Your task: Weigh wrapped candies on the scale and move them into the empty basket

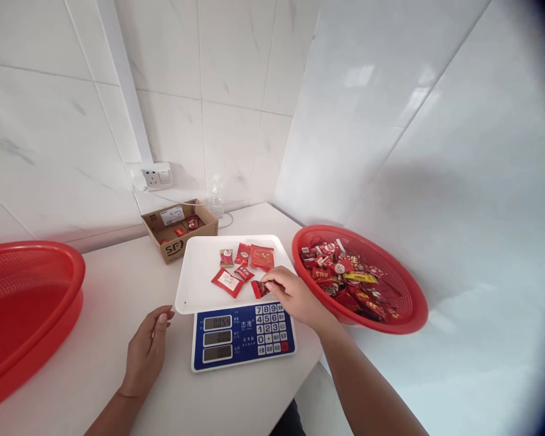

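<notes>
**Right hand (295, 295) pinches a packet (257, 289) on the tray (196, 272)**

You grip the packet between right thumb and fingers at the tray's near right; your left hand (146, 351) is empty, half-curled just beside the near left corner. Pinch lightly and keep your weight off the smooth white tray (leaning would likely skew the scale (245, 348)). Five other packets (262, 257) lie far and left of yours, glossy red, mostly squarish. To the right, the red basket (411, 297) is perforated, with a rounded rim.
</notes>
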Tool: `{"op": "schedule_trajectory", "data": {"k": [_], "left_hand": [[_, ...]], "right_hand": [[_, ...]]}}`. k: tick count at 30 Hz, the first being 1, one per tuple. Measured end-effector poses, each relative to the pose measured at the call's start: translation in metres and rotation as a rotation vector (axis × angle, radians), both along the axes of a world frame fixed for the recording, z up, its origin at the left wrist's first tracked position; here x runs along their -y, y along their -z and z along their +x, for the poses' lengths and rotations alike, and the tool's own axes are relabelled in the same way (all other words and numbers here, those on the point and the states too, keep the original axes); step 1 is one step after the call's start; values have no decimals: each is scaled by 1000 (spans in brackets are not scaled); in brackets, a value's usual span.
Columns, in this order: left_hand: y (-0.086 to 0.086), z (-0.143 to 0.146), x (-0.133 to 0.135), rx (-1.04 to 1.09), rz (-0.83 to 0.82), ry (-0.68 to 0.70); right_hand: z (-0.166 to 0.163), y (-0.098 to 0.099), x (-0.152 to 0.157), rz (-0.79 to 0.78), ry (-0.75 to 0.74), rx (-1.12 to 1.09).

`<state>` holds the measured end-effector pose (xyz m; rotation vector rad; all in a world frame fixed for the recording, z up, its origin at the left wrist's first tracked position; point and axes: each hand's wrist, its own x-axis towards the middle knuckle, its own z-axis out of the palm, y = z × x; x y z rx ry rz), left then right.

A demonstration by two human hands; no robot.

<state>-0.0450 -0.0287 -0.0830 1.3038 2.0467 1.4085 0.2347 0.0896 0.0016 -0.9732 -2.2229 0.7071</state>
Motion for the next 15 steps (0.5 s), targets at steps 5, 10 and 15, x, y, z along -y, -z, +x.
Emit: {"op": "schedule_trajectory", "data": {"k": [5,10,15], "left_hand": [[1,-1,0,-3,18,7],[1,-1,-1,6,21,23],[1,-1,-1,24,21,39]], "right_hand": [[-10,13,-10,145,136,104],[-11,9,3,198,128,82],[-12,5,18,178,-12,175]]}}
